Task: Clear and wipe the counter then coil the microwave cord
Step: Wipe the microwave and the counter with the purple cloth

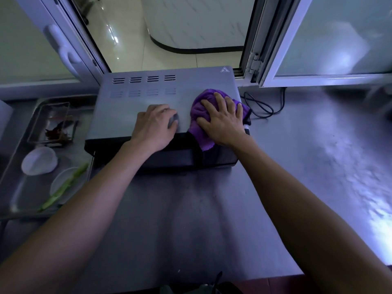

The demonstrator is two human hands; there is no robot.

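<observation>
A grey microwave [148, 98] with a dark front stands on the steel counter [191, 219] below an open window. My right hand [222, 122] lies flat with spread fingers on a purple cloth [201, 107], pressing it onto the microwave's top near the front right corner; part of the cloth hangs over the front edge. My left hand [154, 126] rests on the microwave's top at the front edge, its fingers curled. The black power cord [263, 107] lies in loose loops on the counter just right of the microwave.
A metal tray [19, 187] at the left holds a rectangular dish with food scraps [53, 124], a white bowl [39, 160] and a small plate with a green vegetable strip [63, 187]. Open window frames [273, 49] stand behind the microwave.
</observation>
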